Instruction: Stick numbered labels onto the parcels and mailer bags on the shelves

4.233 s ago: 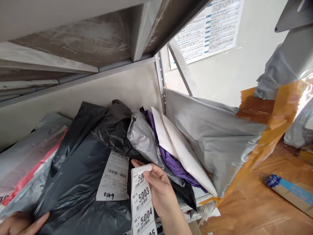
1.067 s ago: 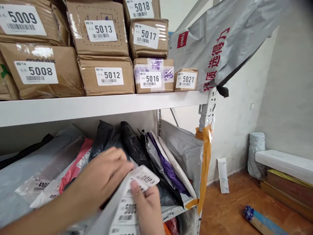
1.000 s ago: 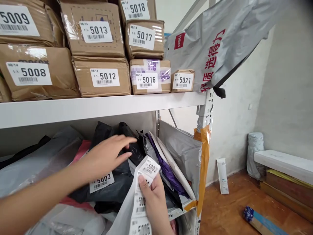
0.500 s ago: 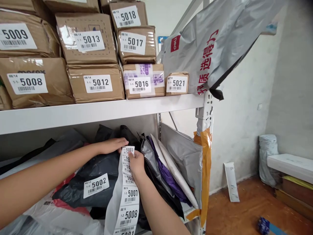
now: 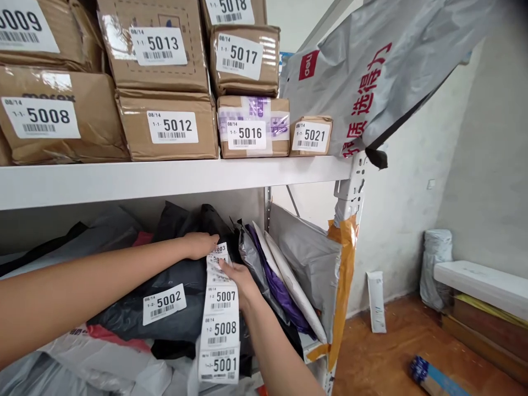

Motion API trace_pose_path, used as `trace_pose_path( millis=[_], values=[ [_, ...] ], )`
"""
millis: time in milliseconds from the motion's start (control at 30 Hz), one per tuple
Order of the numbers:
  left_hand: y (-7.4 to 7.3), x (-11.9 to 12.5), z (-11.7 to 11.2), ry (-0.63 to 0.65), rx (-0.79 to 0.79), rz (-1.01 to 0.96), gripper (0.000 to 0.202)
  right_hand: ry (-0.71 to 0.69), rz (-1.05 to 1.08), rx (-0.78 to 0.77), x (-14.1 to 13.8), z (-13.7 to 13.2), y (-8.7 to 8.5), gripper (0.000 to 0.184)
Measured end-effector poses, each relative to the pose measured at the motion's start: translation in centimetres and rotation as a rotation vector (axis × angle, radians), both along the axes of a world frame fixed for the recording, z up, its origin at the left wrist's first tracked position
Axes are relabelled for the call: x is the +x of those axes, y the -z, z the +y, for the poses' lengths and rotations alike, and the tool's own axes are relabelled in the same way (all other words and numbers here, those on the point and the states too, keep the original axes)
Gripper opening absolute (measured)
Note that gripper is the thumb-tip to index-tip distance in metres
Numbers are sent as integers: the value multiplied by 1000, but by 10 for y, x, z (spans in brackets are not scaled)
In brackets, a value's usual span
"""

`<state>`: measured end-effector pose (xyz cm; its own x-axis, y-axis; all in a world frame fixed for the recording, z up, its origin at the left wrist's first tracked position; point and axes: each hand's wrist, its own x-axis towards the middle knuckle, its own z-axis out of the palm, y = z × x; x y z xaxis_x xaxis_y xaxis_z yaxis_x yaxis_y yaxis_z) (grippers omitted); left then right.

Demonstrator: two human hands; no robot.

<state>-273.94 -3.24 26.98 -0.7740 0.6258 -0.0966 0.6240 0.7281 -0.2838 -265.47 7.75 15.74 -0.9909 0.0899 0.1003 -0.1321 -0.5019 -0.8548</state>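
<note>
A long strip of white barcode labels hangs down in front of the lower shelf, with 5007, 5008 and 5001 readable on it. My right hand is closed on its upper part, thumb on the front of the labels. At the top end, by label 5003, the bent fingers of my left hand are closed at the strip's corner; its thumb is mostly hidden. Behind the strip lies a dark plastic parcel labelled 5002. A black plastic parcel stands just beyond my left fingertips.
Labelled cardboard boxes are stacked on the upper white shelf. A large grey bag hangs at its right end. Purple, white and grey mailers lean right of my hands, beside the taped post. A blue-ended roll lies on the floor.
My view has tilted down and shifted slightly left. The strip's lower labels have come further up into view, and its upper part is more folded under my right thumb. Both hands stay at its top.
</note>
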Motion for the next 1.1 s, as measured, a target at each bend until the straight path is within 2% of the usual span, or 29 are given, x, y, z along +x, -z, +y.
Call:
trace_pose_path(
  millis=[67,133,233,300,367,433,467,533,600,633,667,767,800,933,1000,1100],
  values=[
    [1,2,1,-5,-21,13,34,-102,-20,54,23,11,7,51],
    [1,6,5,-18,-20,45,35,-76,36,169,38,20,15,47],
    [-6,10,20,21,24,136,44,237,266,434,41,31,24,35],
    [-13,12,37,160,32,136,40,407,350,588,38,40,30,30],
    [-15,11,55,351,-11,36,33,443,327,646,38,52,38,28],
    [-12,7,72,484,-63,-72,40,398,292,623,41,66,47,28],
    [-9,4,79,509,-71,-94,51,366,296,598,43,73,52,28],
    [-2,-2,92,490,-39,-79,74,329,331,546,47,85,60,29],
    [4,-8,102,449,20,-62,88,324,374,508,49,94,65,28],
    [5,-10,106,441,38,-76,86,331,392,490,50,98,66,26],
    [6,-12,108,445,38,-106,76,334,402,476,51,101,67,25],
    [7,-14,107,527,-34,-243,25,332,415,452,53,107,65,21],
    [7,-13,103,562,-54,-285,18,329,416,449,53,109,65,20],
    [9,-6,82,639,-63,-430,24,322,392,439,52,109,62,16],
    [10,-3,77,603,-57,-483,31,324,340,406,49,105,61,15],
    [12,-4,84,505,-36,-541,33,323,285,358,43,93,60,15]
  ],
)
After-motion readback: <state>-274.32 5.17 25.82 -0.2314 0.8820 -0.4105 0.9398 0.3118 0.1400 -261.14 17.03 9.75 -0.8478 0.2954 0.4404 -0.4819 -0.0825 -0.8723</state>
